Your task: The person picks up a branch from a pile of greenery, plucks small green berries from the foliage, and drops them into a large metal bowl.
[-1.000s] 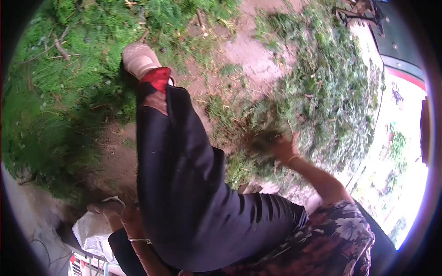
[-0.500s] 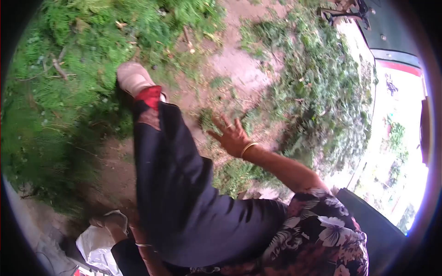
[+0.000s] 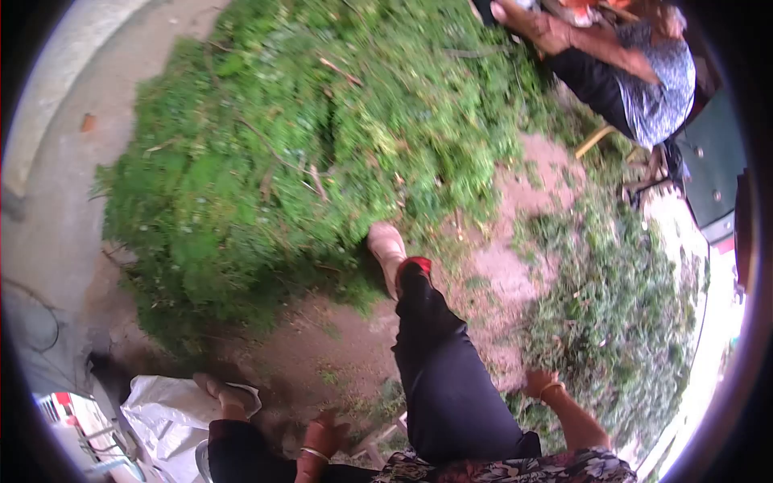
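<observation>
My left hand (image 3: 324,436), with a bangle at the wrist, is low in the view beside my dark trousers (image 3: 451,378). It is smeared by motion, so its fingers do not show clearly. To the right of my leg, my right hand (image 3: 541,381) is over the inner edge of a pile of cut leaves (image 3: 604,322). Its fingers are blurred and I cannot make out their shape or anything in them. One foot (image 3: 387,245) is at the lower edge of a large heap of green foliage (image 3: 322,153); the other foot (image 3: 213,386) rests on a white sheet (image 3: 165,410).
Another person (image 3: 636,72) sits at the upper right, beside the foliage. Bare earth (image 3: 322,330) lies between the heap and my legs. A curved concrete edge (image 3: 60,88) runs along the upper left. A pale frame (image 3: 378,443) shows between my legs.
The view has shifted, bringing the other person and more of the heap into sight. My right hand has moved from beside my leg to the leaf pile, and my left hand now shows.
</observation>
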The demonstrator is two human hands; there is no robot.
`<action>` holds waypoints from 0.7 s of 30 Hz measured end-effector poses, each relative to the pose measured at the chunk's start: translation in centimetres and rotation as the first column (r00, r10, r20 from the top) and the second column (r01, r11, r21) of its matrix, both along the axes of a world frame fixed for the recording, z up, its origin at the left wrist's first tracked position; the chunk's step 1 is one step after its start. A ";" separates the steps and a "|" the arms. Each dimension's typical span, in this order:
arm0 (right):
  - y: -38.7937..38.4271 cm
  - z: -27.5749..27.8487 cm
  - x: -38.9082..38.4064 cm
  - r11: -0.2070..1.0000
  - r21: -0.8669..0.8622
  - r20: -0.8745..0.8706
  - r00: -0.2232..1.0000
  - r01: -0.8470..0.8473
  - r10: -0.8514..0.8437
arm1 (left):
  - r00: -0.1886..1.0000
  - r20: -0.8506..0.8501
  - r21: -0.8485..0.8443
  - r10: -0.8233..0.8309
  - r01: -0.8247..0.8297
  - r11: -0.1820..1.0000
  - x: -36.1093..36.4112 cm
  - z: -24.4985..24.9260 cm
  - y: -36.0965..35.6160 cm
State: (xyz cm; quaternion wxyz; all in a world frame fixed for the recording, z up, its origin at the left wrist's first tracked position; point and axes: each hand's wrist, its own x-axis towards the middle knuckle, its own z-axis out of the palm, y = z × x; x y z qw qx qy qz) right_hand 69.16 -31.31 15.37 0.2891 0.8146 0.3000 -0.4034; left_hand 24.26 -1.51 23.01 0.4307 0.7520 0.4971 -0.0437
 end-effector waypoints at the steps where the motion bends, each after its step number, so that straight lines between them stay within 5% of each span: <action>1: 3.1 3.8 -1.5 0.999 0.040 -0.102 0.995 0.019 -0.015 | 1.000 0.021 0.040 0.024 -0.024 0.999 0.4 0.2 -0.5; 6: 7.4 7.0 -7.0 0.969 0.245 -0.324 0.945 0.043 0.040 | 0.988 0.004 0.105 -0.155 0.154 0.982 2.0 2.2 -2.8; 13: 7.5 6.3 -9.8 0.955 0.295 -0.267 0.959 -0.010 0.093 | 0.986 0.123 0.170 -0.112 0.091 0.981 0.2 0.2 -5.5; 15: 8.8 6.0 -10.4 0.955 0.295 -0.252 0.961 -0.041 0.119 | 0.984 0.001 0.030 -0.181 0.181 0.983 -0.6 -0.2 -5.3; 21: 10.9 6.0 -12.1 0.945 0.308 -0.226 0.957 -0.110 0.185 | 0.999 0.004 0.069 0.038 -0.038 0.997 -2.2 0.1 -4.5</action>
